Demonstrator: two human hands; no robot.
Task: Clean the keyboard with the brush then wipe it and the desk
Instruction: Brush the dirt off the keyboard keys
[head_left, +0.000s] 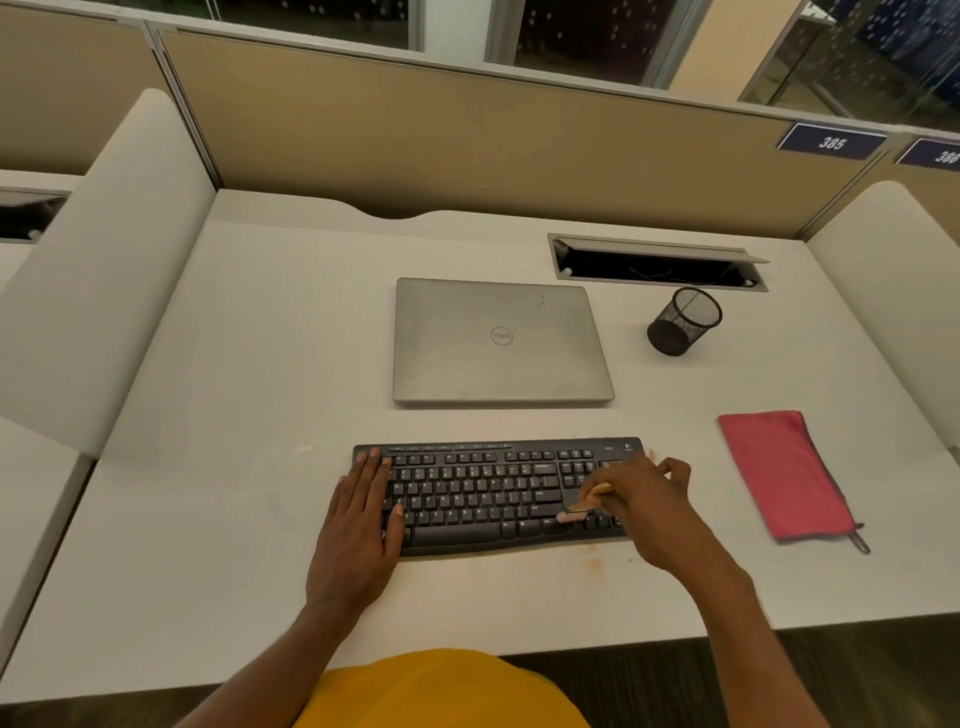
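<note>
**Two hands on one keyboard, brush at its right end**

Nearest us, along the front edge of the desk, one black keyboard lies square to that edge. Our left hand rests flat on its left end, fingers straight and close together on the keys. Our right hand hangs over the right end, fingers curled round the handle of one small wooden brush. Its pale bristles touch the lower key rows just left of the hand.

Toward the desk's right edge one red cloth lies folded flat, well apart from the keyboard. Behind the keyboard, mid-desk, we count one grey laptop, closed. To its right is one black mesh cup; through its mouth we see only its own mesh.

Near the back edge one hatch is sunk into the desk, lid raised, too dark inside for us to tell what it holds. Beyond it, two number plates sit on the partition.
</note>
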